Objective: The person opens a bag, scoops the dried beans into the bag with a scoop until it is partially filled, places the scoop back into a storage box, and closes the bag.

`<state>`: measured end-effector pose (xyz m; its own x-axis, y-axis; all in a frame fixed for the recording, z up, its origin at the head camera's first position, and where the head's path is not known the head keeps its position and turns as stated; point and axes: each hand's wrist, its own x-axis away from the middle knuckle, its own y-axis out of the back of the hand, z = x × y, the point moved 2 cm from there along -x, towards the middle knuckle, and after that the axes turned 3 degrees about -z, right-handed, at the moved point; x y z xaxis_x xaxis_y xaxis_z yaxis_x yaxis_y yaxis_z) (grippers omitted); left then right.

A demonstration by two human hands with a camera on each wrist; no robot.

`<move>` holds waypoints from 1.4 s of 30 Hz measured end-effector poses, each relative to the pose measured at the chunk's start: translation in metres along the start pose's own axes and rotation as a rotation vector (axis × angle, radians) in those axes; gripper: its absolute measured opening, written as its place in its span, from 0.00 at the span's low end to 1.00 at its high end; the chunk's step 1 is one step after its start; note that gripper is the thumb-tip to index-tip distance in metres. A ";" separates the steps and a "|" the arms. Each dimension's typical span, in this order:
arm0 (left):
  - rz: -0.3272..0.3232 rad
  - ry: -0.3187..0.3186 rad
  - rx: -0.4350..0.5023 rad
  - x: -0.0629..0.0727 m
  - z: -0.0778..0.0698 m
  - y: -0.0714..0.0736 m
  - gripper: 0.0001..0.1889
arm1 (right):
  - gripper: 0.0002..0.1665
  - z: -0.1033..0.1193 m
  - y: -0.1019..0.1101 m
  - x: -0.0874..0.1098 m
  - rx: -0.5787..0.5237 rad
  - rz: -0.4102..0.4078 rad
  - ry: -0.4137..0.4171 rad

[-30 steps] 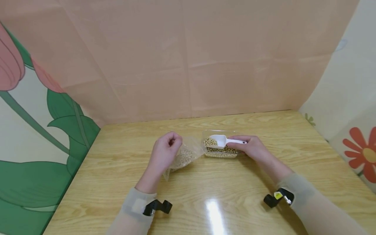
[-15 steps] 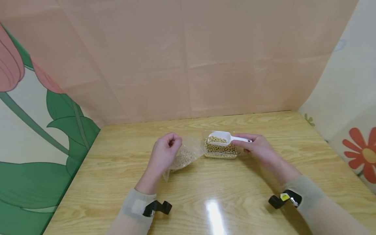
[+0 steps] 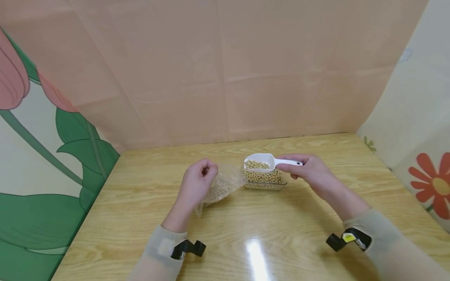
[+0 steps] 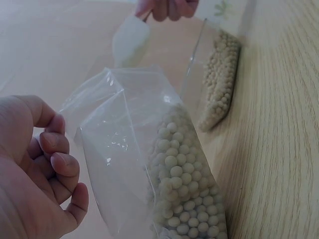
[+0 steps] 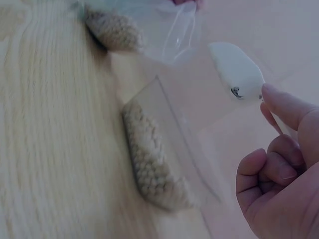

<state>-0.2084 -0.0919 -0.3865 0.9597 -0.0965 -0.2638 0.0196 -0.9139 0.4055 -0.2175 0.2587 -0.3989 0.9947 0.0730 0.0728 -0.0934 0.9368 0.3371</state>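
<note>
My right hand (image 3: 309,171) pinches the handle of a white scoop (image 3: 272,160), which holds small round yellowish balls like soybeans. The scoop is over a clear box (image 3: 265,187) with more of these balls in it. In the right wrist view the scoop (image 5: 237,72) shows its underside, well above the box (image 5: 154,164). My left hand (image 3: 200,177) pinches the top edge of a clear plastic bag (image 3: 221,187) just left of the box. The left wrist view shows the bag (image 4: 184,179) upright, its lower part full of the same balls and its mouth leaning toward the box.
The wood-grain table (image 3: 225,234) carries the bag and box near its middle. A plain pinkish sheet (image 3: 225,78) hangs behind the back edge. Flower-patterned walls stand at left and right.
The scoop has come up from among the balls in the box, load in it, and shifted slightly right with my right hand. My left hand and the bag have stayed in place.
</note>
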 end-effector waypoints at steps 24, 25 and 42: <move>-0.029 -0.036 -0.018 -0.002 0.002 -0.002 0.09 | 0.33 0.042 -0.032 -0.003 0.166 0.077 0.040; -0.029 -0.036 -0.020 -0.002 0.003 -0.002 0.09 | 0.33 0.043 -0.033 -0.003 0.174 0.079 0.044; -0.005 -0.015 -0.009 -0.002 0.002 -0.001 0.09 | 0.20 0.069 -0.041 -0.002 0.325 0.068 0.190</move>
<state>-0.2105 -0.0918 -0.3877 0.9552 -0.0978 -0.2794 0.0272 -0.9108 0.4119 -0.2187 0.1965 -0.3482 0.9731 0.2225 -0.0600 -0.1384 0.7723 0.6200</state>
